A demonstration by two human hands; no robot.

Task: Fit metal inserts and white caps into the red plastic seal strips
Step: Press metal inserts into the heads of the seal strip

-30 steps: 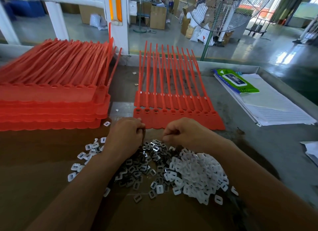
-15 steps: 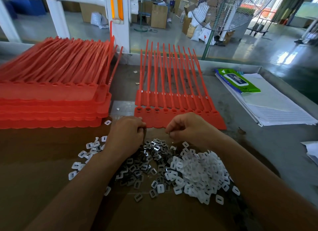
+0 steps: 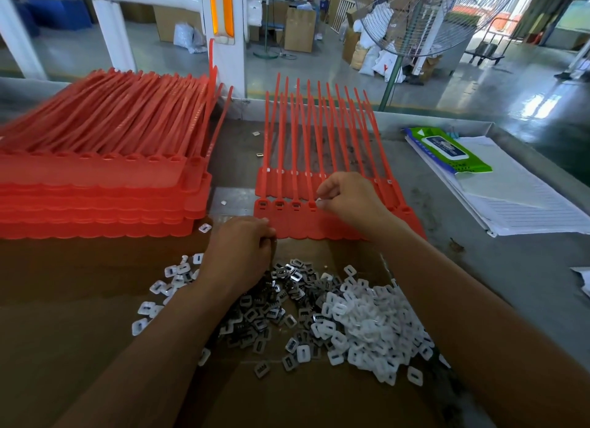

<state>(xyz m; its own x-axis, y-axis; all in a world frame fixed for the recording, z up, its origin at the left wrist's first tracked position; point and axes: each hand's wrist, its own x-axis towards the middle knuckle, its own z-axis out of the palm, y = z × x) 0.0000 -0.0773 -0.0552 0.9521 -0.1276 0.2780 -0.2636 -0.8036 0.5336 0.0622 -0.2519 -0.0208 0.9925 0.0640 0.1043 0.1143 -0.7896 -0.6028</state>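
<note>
Green wipes pack [image 3: 447,150] atop lined paper stack [image 3: 523,201] at right; pedestal fan [image 3: 424,15] behind table.

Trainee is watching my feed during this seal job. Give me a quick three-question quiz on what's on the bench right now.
1. True or false: the right hand pinches a small white piece over the flat sheet of red strips.
2. Where does the tall stack of red strips sit? A) left of the flat sheet B) right of it C) on top of it
3. Fill in: the green packet lies on a pile of ____.
Key: 1 true; 2 A; 3 paper.
</note>
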